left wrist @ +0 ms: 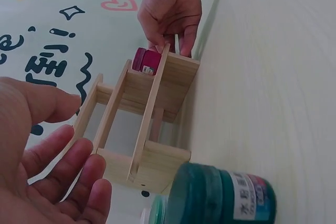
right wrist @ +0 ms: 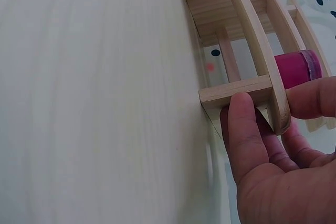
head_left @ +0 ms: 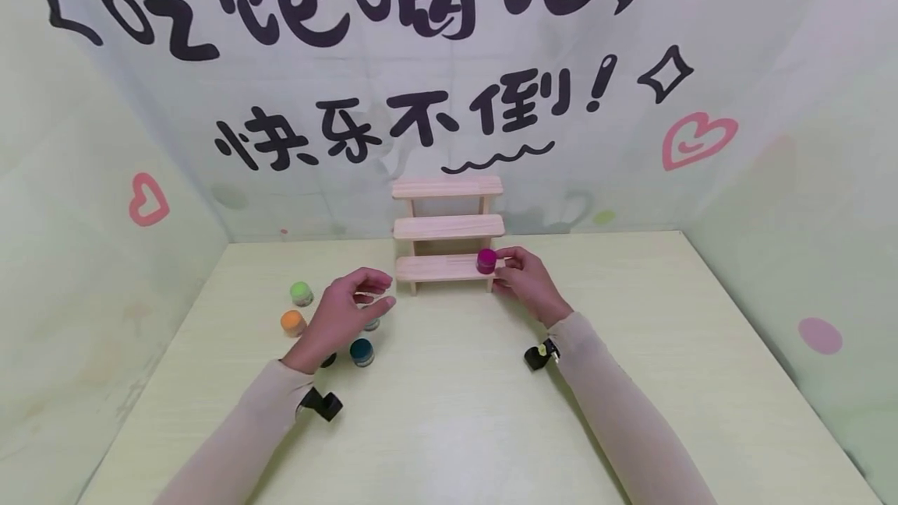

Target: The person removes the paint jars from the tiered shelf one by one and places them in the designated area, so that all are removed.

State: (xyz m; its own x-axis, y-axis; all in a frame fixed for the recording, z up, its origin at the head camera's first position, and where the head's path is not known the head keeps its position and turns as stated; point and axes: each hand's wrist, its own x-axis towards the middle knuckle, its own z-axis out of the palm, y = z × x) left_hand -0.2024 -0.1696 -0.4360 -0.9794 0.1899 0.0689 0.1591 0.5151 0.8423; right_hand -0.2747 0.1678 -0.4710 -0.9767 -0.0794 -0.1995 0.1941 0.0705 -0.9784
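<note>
A three-tier wooden stand is at the back wall, and a magenta paint jar sits at the right end of its lowest step. My right hand grips that end of the stand. In the right wrist view its thumb lies beside the magenta jar, while a finger presses the stand's side piece below the step. My left hand hovers left of the stand, fingers loosely bent and holding nothing. Close by it is a teal paint jar with a white label.
Around the left forearm stand more small jars: green-lidded, orange-lidded and dark teal, others partly hidden by the hand. A printed cloth wall rises behind the pale table, with side walls left and right.
</note>
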